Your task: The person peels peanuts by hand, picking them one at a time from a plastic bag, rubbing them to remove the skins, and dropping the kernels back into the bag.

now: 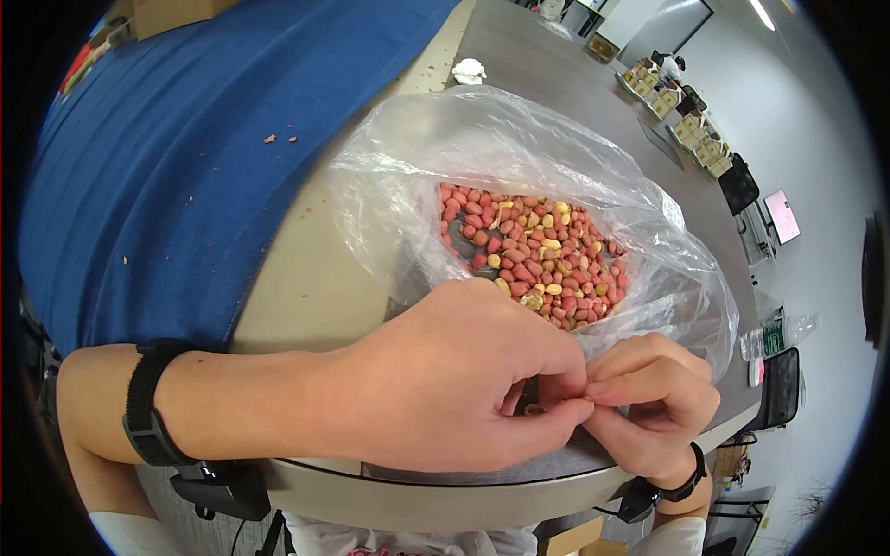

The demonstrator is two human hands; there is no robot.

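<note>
My left hand (454, 380) reaches in from the left, thumb and index finger pinched together. From the right comes my right hand (658, 398), also pinched, its fingertips meeting those of my left hand above the table's near edge. I cannot tell what the fingertips hold, as it is tiny and mostly covered. A small brownish bit (532, 409) shows in the gap under my left fingers. Just beyond my hands lies a clear plastic bag (547, 139), spread wide around a heap of peanuts (528, 241). Most peanuts have red skins; some are bare and yellow.
A blue cloth (185, 167) covers the table's left part, with reddish crumbs (270, 139) on it. At the far side sits a crumpled white tissue (469, 71). A clear bottle (779, 336), black chairs (739, 185) and a person (669, 67) are farther right.
</note>
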